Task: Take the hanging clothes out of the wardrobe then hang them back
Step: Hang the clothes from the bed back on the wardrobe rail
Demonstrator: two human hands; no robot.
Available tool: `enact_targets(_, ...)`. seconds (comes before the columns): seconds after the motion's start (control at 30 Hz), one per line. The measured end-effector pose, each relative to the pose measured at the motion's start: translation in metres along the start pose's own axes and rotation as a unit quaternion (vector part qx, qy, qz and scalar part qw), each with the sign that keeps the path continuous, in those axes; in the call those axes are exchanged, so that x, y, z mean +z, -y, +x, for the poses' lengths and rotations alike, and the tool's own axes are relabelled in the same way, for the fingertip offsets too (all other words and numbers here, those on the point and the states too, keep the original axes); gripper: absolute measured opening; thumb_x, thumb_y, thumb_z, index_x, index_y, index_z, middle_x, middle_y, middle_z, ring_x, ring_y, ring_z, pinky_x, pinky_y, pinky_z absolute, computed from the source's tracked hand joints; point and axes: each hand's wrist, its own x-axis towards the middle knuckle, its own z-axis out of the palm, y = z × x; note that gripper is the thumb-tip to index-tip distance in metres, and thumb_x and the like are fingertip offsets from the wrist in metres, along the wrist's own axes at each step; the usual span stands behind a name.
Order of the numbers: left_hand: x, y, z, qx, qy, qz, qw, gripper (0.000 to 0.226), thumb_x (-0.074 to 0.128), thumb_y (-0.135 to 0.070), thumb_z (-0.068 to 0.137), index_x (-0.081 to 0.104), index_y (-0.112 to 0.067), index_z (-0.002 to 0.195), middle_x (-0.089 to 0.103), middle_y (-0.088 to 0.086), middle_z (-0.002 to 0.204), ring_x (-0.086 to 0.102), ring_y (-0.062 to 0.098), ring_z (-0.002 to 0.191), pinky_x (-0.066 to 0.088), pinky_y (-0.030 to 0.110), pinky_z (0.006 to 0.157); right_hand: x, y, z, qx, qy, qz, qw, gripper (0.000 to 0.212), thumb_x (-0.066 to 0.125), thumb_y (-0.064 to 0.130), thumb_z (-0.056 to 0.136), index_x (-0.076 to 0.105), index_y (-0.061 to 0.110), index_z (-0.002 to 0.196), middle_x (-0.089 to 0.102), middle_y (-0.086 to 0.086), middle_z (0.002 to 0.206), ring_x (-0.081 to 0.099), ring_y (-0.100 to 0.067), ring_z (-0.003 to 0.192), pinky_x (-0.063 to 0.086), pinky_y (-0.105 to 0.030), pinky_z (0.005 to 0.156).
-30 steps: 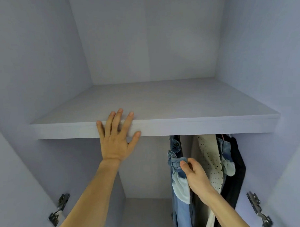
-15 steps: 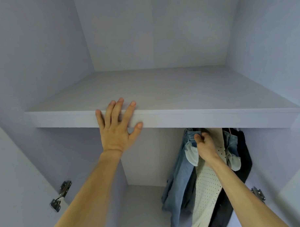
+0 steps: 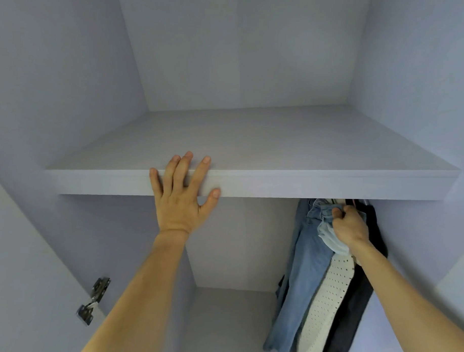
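Note:
Several garments hang at the right of the wardrobe, just under the shelf [image 3: 305, 185]: blue jeans [image 3: 305, 262], a white dotted top [image 3: 327, 299] and a dark garment [image 3: 356, 303]. My right hand [image 3: 349, 228] is curled round the top of the jeans, close under the shelf edge. The rail and the hangers are mostly hidden behind the shelf. My left hand [image 3: 181, 193] rests flat on the shelf's front edge, fingers straight and spread over its top.
The grey wardrobe has bare side walls and a floor panel [image 3: 230, 320] below. A metal door hinge [image 3: 94, 300] sits on the left wall, low down. The compartment's left part holds no clothes.
My right hand has gone up and to the right, from the middle of the jeans to their top under the shelf. The clothes have swung right. My left hand stays on the shelf edge.

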Motion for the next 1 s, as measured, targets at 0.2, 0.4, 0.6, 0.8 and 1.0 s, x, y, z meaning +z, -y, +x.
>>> enact_targets(0.2, 0.002, 0.002, -0.001, -0.003, -0.004, -0.008, 1.000, 0.059, 0.038, -0.061, 0.095, 0.036, -0.033, 0.147, 0.035, 0.003, 0.149, 0.030, 0.026, 0.140, 0.009, 0.057, 0.118, -0.011, -0.010, -0.009, -0.041, -0.044, -0.100, 0.993, 0.031, 0.044, 0.039, 0.102, 0.055, 0.011, 0.109, 0.065, -0.022, 0.109, 0.062, -0.043, 0.096, 0.043, -0.039, 0.071)
enact_targets(0.4, -0.002, 0.000, 0.000, -0.011, 0.018, -0.013, 1.000, 0.061, 0.039, -0.059, 0.095, 0.037, -0.029, 0.148, 0.035, 0.006, 0.149, 0.030, 0.029, 0.141, 0.004, 0.054, 0.120, -0.002, -0.025, -0.034, -0.054, -0.051, -0.124, 0.989, 0.031, 0.040, 0.033, 0.103, 0.052, 0.012, 0.122, 0.057, -0.016, 0.129, 0.060, -0.042, 0.102, 0.041, -0.037, 0.071)
enact_targets(0.6, -0.027, -0.016, 0.000, -0.060, 0.114, -0.045, 0.991, 0.065, 0.042, -0.055, 0.096, 0.029, -0.029, 0.155, 0.025, 0.006, 0.161, 0.015, 0.028, 0.151, 0.004, 0.057, 0.121, 0.000, -0.035, -0.095, -0.124, -0.142, -0.120, 0.975, 0.036, 0.061, 0.014, 0.090, 0.058, 0.011, 0.125, 0.060, -0.017, 0.119, 0.053, -0.039, 0.103, 0.046, -0.043, 0.078)
enact_targets(0.8, -0.088, -0.030, -0.088, -0.183, 0.248, -0.151, 0.939, 0.070, 0.058, -0.031, 0.094, 0.025, -0.036, 0.155, 0.008, -0.003, 0.166, 0.007, 0.020, 0.153, 0.008, 0.052, 0.123, 0.024, -0.007, -0.172, -0.326, -0.064, -0.038, 0.942, 0.023, 0.067, 0.022, 0.089, 0.067, 0.021, 0.112, 0.070, 0.003, 0.104, 0.059, -0.025, 0.105, 0.052, -0.042, 0.080)
enact_targets(1.0, -0.214, -0.001, -0.260, -0.334, 0.406, -0.067, 0.848, 0.057, 0.051, -0.035, 0.096, 0.033, -0.045, 0.149, 0.023, -0.008, 0.163, 0.015, 0.015, 0.151, 0.015, 0.042, 0.123, 0.081, 0.028, -0.279, -0.453, 0.119, -0.032, 0.883, 0.039, 0.044, 0.046, 0.093, 0.074, 0.027, 0.110, 0.069, 0.014, 0.117, 0.055, -0.012, 0.123, 0.050, -0.036, 0.093)
